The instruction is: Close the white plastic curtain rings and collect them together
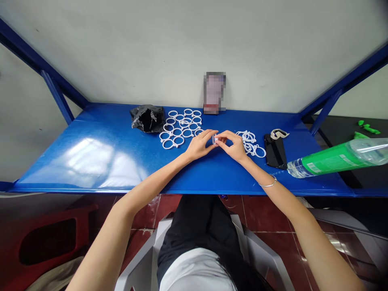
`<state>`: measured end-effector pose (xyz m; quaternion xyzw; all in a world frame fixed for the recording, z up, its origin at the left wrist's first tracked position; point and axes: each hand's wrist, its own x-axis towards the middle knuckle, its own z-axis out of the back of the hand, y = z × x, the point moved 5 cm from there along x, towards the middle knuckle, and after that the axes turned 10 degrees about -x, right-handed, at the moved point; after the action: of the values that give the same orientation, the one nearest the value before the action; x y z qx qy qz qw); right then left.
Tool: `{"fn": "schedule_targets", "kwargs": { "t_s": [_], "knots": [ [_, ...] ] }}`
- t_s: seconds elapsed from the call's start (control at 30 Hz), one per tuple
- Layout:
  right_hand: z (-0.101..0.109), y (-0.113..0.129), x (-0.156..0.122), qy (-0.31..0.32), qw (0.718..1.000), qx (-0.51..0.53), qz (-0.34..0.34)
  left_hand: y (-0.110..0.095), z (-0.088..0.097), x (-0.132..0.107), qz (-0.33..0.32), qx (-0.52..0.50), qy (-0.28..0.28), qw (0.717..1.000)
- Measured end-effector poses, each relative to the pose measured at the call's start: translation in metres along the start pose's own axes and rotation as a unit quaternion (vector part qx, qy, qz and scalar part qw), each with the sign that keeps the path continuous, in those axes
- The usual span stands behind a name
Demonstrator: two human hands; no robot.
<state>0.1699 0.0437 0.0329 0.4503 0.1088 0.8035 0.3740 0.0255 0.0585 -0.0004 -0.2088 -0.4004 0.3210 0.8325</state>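
My left hand point(200, 144) and my right hand point(233, 145) meet over the middle of the blue table point(100, 157). Their fingertips pinch one small white plastic ring point(215, 140) between them. A spread of several white rings point(181, 127) lies flat just left of my left hand. A smaller heap of white rings point(252, 144), some hooked together, lies just right of my right hand. A thin bangle point(268, 184) sits on my right wrist.
A crumpled black plastic bag point(147, 118) lies left of the rings. A black phone point(275, 150) and a small white-rimmed object point(279, 133) lie to the right. A green-labelled water bottle point(339, 157) lies on its side at the right. A blurred card point(214, 92) leans on the wall.
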Motion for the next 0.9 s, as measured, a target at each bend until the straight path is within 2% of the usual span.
{"fn": "schedule_targets", "kwargs": {
  "t_s": [0.27, 0.47, 0.9],
  "knots": [
    [0.0, 0.0007, -0.0002, -0.007, 1.0, 0.0, 0.009, 0.0003, -0.0013, -0.0003, -0.005, 0.006, 0.002, 1.0],
    [-0.0018, -0.0035, -0.0014, 0.006, 1.0, -0.004, -0.009, -0.0009, -0.001, -0.0001, 0.001, 0.009, 0.006, 1.0],
    [-0.0011, -0.0046, -0.0008, 0.019, 1.0, -0.022, -0.002, -0.0002, -0.0015, -0.001, -0.003, -0.002, 0.005, 1.0]
  ]
}}
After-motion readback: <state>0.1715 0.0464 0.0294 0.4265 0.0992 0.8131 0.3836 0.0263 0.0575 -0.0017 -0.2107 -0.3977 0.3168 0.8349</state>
